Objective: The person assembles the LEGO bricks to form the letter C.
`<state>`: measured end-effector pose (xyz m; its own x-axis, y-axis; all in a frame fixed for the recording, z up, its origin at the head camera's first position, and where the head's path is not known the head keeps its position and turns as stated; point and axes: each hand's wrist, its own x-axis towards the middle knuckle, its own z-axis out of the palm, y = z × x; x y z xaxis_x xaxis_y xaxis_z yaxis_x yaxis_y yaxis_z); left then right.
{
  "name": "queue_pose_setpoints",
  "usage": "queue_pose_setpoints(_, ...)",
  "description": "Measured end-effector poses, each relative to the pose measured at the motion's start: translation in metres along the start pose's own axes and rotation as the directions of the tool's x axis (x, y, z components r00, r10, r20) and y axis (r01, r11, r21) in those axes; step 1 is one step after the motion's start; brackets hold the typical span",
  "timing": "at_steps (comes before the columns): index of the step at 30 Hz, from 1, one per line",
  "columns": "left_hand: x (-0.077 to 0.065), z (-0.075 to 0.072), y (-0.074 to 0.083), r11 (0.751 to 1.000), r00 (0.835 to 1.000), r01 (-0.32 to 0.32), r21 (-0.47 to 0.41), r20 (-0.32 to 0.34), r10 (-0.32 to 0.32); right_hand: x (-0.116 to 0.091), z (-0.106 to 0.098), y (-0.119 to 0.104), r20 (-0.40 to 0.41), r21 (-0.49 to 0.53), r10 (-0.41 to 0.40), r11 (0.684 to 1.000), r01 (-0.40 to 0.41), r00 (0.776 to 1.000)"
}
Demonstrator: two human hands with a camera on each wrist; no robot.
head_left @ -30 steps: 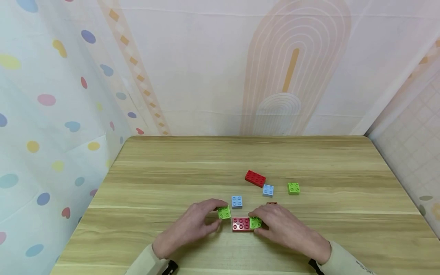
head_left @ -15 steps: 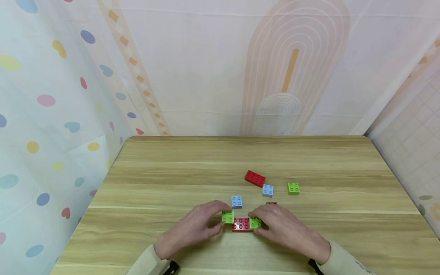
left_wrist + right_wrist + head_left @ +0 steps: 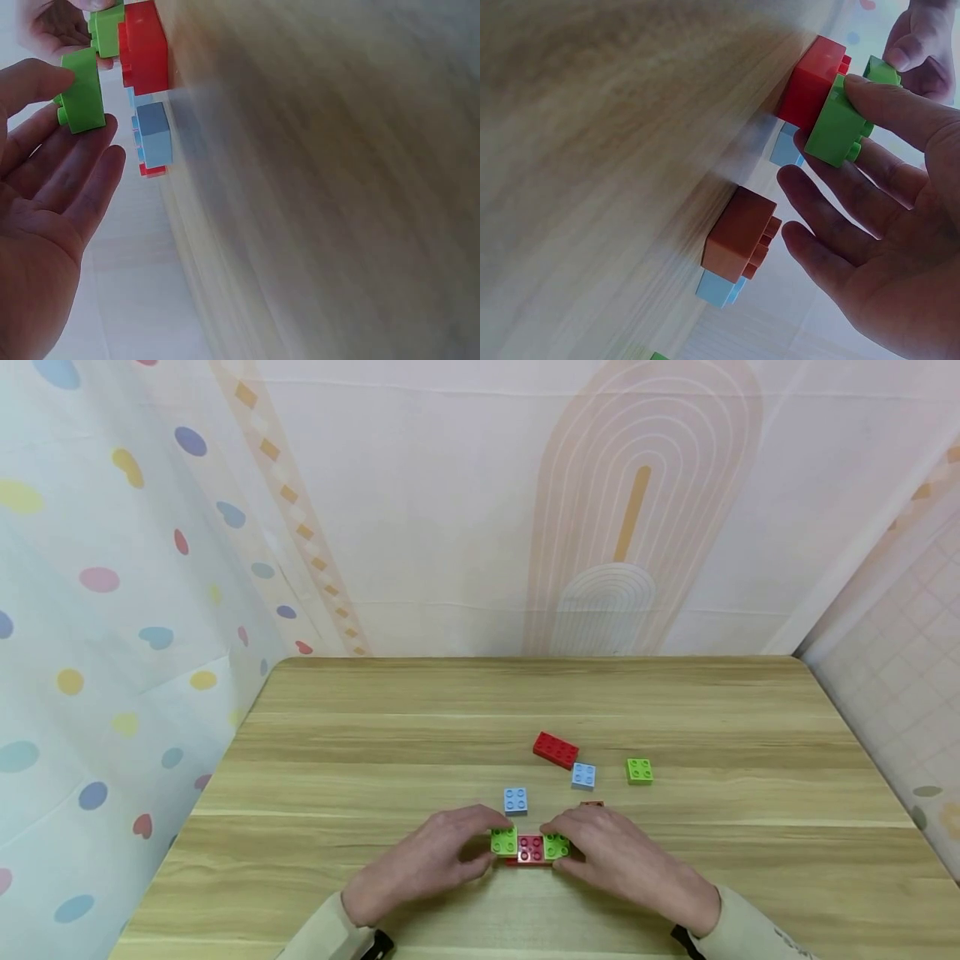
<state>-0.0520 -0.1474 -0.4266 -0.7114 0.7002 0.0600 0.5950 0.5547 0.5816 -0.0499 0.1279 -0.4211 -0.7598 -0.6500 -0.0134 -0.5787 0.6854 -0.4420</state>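
My left hand [image 3: 431, 862] pinches a square green toy brick [image 3: 84, 91] between thumb and fingers. In the left wrist view this brick is held just above a long red brick [image 3: 146, 49], with a gap between them. My right hand [image 3: 633, 862] grips a second green brick [image 3: 834, 124], which sits on the right end of that red brick. Between the two green bricks, some bare studs of the red brick [image 3: 530, 849] show in the head view. The red brick lies flat on the wooden table.
Beyond my hands lie a light blue brick [image 3: 515, 801], another blue brick [image 3: 583, 776], a second long red brick [image 3: 556, 749] and a loose green brick [image 3: 640, 771]. A brown brick [image 3: 739, 234] stands near my right fingers, mostly hidden in the head view.
My left hand has moved right and slightly nearer with its green brick, from beside the red brick to over its left end. The right hand has stayed in place.
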Motion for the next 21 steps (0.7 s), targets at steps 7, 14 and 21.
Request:
queue_pose_setpoints(7, 0.0015, 0.0028, -0.0004, 1.000, 0.999, 0.014, 0.013, 0.034, -0.014, 0.0013, 0.0005, 0.0011, 0.009, 0.002, 0.003, 1.000, -0.004, 1.000)
queue_pose_setpoints(14, 0.0025, 0.0050, -0.0006, 0.999, 0.999, 0.014, 0.044, 0.052, -0.016, 0.0012, 0.0004, 0.0009, 0.015, 0.001, 0.002, 1.000, -0.002, 1.000)
queue_pose_setpoints(21, 0.0029, 0.0059, -0.0016, 0.991, 0.998, -0.033, 0.127, 0.065, 0.024, 0.0023, 0.0007, 0.0012, 0.015, -0.002, 0.001, 1.000, -0.001, 1.000)
